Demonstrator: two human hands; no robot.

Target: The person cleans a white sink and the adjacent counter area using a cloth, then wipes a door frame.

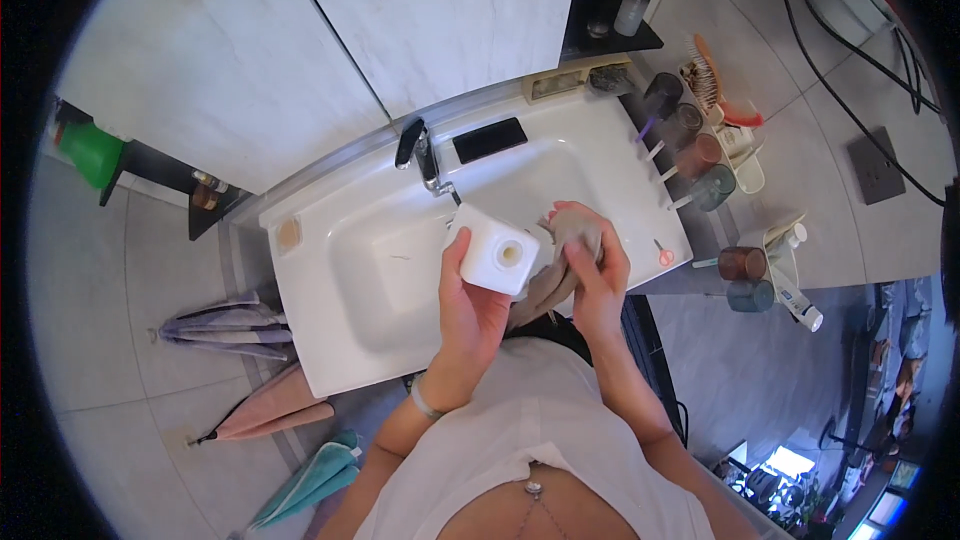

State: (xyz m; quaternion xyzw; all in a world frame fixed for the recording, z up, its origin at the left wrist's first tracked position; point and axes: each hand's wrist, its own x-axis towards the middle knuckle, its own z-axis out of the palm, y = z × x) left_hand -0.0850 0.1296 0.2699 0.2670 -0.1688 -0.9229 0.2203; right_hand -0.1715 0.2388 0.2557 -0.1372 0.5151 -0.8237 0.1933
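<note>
My left hand [472, 305] is closed around a white boxy container [490, 240] with a round hole in the face turned up. Bunched in my right hand [597, 280] is a grey-beige cloth [548, 285], which lies against the container's right side and hangs down below it. Both hands are over the front part of a white washbasin [370, 363]. Behind them stands a chrome faucet [428, 160] with a dark handle. The container's underside and the fingers behind it are hidden.
A black phone-like slab [489, 140] lies on the basin's back ledge. Tinted cups [698, 154] with toothbrushes hang along the right wall, near an orange hairbrush [704, 65]. Towels [275, 405] hang at the left. A soap-like block [289, 233] sits on the basin's left corner.
</note>
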